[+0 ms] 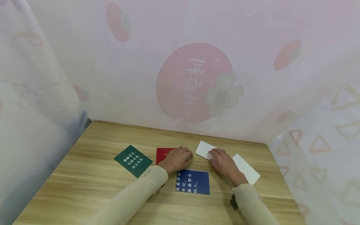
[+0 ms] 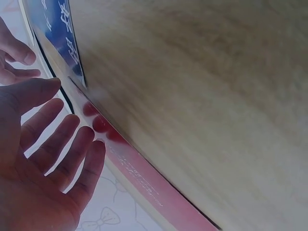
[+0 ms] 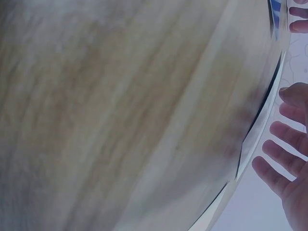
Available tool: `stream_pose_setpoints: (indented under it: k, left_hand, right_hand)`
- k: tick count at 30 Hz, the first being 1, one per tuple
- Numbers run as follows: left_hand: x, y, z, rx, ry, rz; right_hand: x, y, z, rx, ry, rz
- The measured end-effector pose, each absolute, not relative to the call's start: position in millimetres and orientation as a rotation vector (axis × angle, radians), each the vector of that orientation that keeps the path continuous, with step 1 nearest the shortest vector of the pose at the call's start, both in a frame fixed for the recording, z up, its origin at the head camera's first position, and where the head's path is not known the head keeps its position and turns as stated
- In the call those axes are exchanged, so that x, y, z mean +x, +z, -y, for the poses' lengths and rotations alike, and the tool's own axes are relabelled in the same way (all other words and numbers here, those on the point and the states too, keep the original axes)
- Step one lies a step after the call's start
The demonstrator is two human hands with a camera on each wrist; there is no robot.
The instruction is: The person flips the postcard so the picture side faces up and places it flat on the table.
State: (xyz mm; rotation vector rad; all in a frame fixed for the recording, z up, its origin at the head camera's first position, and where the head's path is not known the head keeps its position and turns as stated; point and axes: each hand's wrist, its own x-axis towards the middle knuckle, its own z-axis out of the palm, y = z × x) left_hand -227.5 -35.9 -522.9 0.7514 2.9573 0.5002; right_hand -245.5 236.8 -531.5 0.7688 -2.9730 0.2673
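My left hand [image 1: 176, 158] hovers over the right part of a flat red card [image 1: 162, 153], fingers loosely bent. In the left wrist view its fingers are spread apart, with nothing between them, close over the red card [image 2: 159, 192]. A blue card [image 1: 197, 184] with white writing lies just in front of that hand. At the right, my right hand [image 1: 223, 164] reaches over the near end of a tilted white card [image 1: 203, 149]. Its fingers are relaxed and hold nothing in the right wrist view, beside the white card [image 3: 257, 127].
A green card [image 1: 133, 161] with white writing lies to the left on the wooden table [image 1: 92, 168]. Another white card [image 1: 247, 170] lies to the right, partly behind the right forearm. Printed cloth [image 1: 135, 78] hangs behind the table and at both sides.
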Motion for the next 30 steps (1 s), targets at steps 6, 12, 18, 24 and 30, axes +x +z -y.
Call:
stream_pose_setpoints:
  k: [6,12,18,24,30]
  left_hand:
    - [-228.8,-525.1,35.1,0.759,0.489,-2.957]
    - [-231.9,-525.4,33.7,0.765,0.454,-2.963]
    - [-233.5,-522.3,31.8,0.760,0.444,-2.955]
    - [-234.2,-520.8,29.9,0.764,0.424,-2.962]
    - [-233.8,-519.7,28.1,0.755,0.413,-2.947]
  right_hand:
    - [-248.1,-534.0,-238.7,0.766,0.256,2.977]
    - [-248.4,-534.0,-238.7,0.771,0.251,2.985]
    - [-248.2,-530.9,-238.2,0.742,0.246,3.009]
    - [-250.2,-529.0,-237.3,0.689,0.272,3.048]
    - [-251.3,-531.8,-238.3,0.646,0.295,3.082]
